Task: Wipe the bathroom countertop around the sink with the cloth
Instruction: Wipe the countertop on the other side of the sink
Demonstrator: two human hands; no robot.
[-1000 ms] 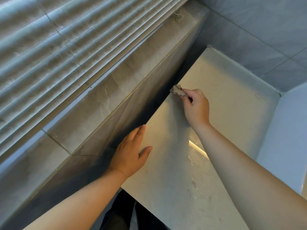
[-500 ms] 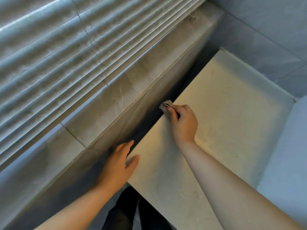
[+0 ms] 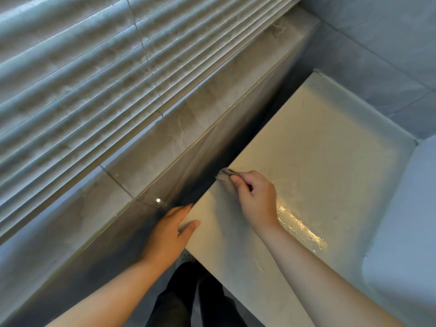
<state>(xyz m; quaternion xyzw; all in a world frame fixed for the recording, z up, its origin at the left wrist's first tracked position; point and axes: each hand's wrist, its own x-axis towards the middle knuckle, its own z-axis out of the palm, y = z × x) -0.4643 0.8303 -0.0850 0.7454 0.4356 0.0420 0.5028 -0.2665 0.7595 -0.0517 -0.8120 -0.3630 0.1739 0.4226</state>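
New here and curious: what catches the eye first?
The right hand pinches a small crumpled cloth at the left edge of the pale countertop. The left hand rests on that edge, nearer the person. A bright streaky glint shines on the countertop beside the right wrist, and slatted blinds fill the upper left.

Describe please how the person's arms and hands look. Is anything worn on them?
Both arms are bare as far as the view shows: no sleeve appears on the left forearm or the right forearm. The left hand and the right hand carry no glove, and no watch, bracelet or ring is visible. The nails look short and plain.
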